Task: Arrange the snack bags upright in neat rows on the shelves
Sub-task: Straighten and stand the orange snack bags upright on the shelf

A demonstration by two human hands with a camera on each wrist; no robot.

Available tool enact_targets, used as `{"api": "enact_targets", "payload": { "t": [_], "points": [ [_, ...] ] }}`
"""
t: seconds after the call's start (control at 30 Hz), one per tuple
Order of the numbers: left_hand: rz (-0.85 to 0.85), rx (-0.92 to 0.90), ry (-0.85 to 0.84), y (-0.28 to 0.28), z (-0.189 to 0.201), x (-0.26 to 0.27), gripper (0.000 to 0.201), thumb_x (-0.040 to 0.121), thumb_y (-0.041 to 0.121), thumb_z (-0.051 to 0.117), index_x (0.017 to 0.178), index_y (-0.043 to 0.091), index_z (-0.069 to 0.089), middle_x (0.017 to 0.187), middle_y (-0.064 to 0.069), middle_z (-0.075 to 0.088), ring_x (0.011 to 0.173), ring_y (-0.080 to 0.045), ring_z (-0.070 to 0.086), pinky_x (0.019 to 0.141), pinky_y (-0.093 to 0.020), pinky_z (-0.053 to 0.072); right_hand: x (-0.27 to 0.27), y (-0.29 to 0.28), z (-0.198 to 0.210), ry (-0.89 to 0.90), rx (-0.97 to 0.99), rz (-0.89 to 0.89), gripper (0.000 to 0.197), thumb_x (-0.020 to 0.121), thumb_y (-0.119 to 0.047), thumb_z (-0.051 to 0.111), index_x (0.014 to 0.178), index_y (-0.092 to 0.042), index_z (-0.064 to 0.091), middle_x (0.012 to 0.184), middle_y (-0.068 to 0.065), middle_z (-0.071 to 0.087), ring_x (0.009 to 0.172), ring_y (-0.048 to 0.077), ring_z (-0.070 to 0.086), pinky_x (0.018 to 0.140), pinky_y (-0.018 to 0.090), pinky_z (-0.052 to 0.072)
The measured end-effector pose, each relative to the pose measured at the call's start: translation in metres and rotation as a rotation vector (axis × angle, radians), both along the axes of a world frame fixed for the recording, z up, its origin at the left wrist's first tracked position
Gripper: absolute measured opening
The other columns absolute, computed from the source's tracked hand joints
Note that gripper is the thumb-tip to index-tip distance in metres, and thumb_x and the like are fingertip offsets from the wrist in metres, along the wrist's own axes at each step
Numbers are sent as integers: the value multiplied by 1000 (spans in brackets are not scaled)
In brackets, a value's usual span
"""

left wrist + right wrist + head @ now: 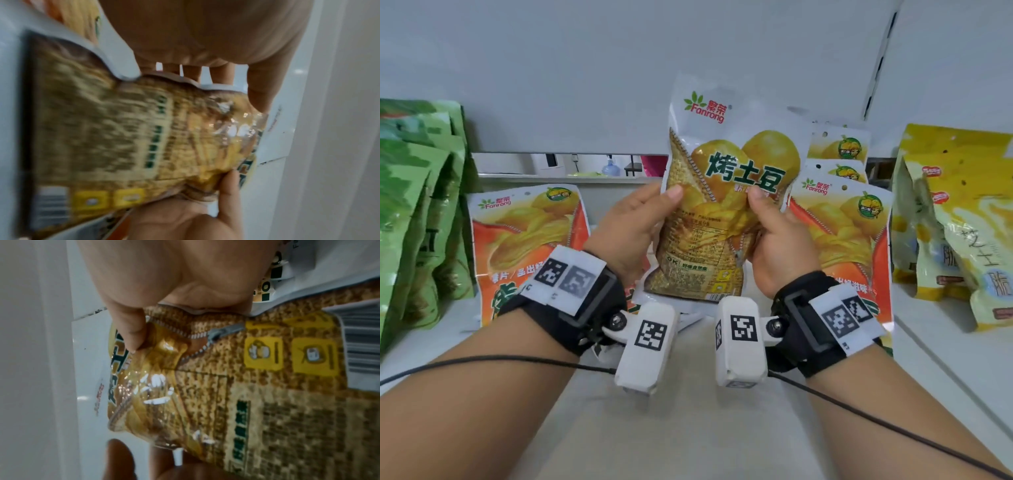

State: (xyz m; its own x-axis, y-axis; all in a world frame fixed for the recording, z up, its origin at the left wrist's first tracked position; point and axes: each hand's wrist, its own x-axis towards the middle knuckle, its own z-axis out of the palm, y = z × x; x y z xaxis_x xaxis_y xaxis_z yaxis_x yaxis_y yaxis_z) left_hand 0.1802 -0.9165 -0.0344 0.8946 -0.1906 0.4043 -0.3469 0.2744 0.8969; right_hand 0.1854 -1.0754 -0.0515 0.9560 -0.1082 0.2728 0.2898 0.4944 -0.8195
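A white and gold Fanrong potato snack bag (pixel 719 192) stands upright in the air above the shelf, held between both hands. My left hand (pixel 635 228) grips its left edge with the thumb on the front. My right hand (pixel 774 236) grips its right edge the same way. Both wrist views show the bag's printed front close up (pixel 115 136) (pixel 246 382), blurred in the left one, with a thumb (pixel 261 91) (pixel 129 327) pressed on it. An orange Fanrong bag (pixel 524 240) leans behind my left hand. More orange Fanrong bags (pixel 842 219) stand in a row behind my right hand.
Green bags (pixel 417 205) stand in a row at far left. Yellow bags (pixel 959 222) stand at far right. The white shelf (pixel 688 428) runs toward me, and a white back panel (pixel 585 68) rises behind the bags.
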Motion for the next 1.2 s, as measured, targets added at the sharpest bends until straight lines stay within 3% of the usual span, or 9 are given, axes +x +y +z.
{"api": "enact_targets", "payload": {
  "t": [0.17, 0.3, 0.43, 0.6, 0.7, 0.87, 0.97, 1.07, 1.2],
  "points": [
    [99, -141, -10, -9, 22, 7, 14, 91, 6, 53, 96, 7, 66, 80, -5, 74, 76, -19, 70, 67, -31, 57, 4, -5, -2, 15, -58, -88, 21, 86, -23, 65, 104, -14, 58, 92, -1, 71, 77, 6, 69, 58, 19, 51],
    [158, -186, 8, -8, 21, 9, 19, 95, 4, 49, 86, 8, 65, 70, -4, 73, 67, -16, 70, 60, -27, 56, 7, -10, -5, 71, -184, -281, 23, 82, -18, 67, 97, -19, 50, 98, 3, 52, 81, 13, 51, 72, 26, 39],
    [151, -171, 32, -9, 20, 4, 22, 97, 7, 45, 89, 9, 66, 76, -6, 74, 74, -18, 71, 66, -31, 57, -1, 0, -3, 27, -248, -93, 20, 85, -14, 65, 96, -23, 52, 83, -3, 58, 64, 8, 59, 56, 21, 45],
    [34, -4, 85, -11, 22, -7, 39, 94, 44, 41, 111, 19, 66, 111, -11, 70, 107, -25, 64, 91, -42, 51, -8, 11, -6, -120, -322, 66, 64, 74, -22, 75, 129, -24, 42, 111, 3, 61, 83, 0, 66, 65, 16, 51],
    [5, 25, 94, -12, 22, -14, 58, 78, 61, 38, 112, 23, 66, 111, -6, 70, 106, -15, 64, 90, -33, 49, -12, 12, -3, -162, -327, -94, 44, 83, -8, 67, 121, -20, 49, 102, 2, 66, 91, 9, 66, 78, 29, 53],
    [300, 172, 13, -9, 15, -11, 31, 93, 31, 53, 124, 25, 55, 105, 11, 62, 94, -3, 60, 76, -24, 45, -8, 3, -2, -112, -294, -261, 18, 92, -24, 55, 106, -35, 55, 114, 2, 65, 105, 23, 63, 94, 48, 49],
    [229, 219, 125, -4, 1, -7, 31, 89, 12, 60, 120, 15, 57, 92, 2, 70, 72, -10, 70, 57, -23, 54, -8, 2, -1, -78, -211, -210, 29, 93, -24, 56, 121, -24, 55, 107, 0, 68, 90, 19, 69, 74, 42, 58],
    [253, 276, 165, -1, -9, -8, 14, 88, 12, 64, 102, 13, 65, 83, -7, 75, 72, -22, 71, 64, -34, 58, -6, 0, 1, -91, -184, -197, 24, 91, -19, 59, 115, -23, 58, 94, -7, 71, 78, 12, 71, 58, 30, 56],
    [314, 176, 191, -4, -9, -9, 8, 86, 9, 65, 92, 14, 66, 74, -6, 74, 65, -21, 70, 59, -35, 57, -7, -2, 5, -69, -147, -266, 32, 85, -16, 66, 108, -31, 48, 103, -7, 62, 97, 15, 63, 85, 35, 53]
  ]
}}
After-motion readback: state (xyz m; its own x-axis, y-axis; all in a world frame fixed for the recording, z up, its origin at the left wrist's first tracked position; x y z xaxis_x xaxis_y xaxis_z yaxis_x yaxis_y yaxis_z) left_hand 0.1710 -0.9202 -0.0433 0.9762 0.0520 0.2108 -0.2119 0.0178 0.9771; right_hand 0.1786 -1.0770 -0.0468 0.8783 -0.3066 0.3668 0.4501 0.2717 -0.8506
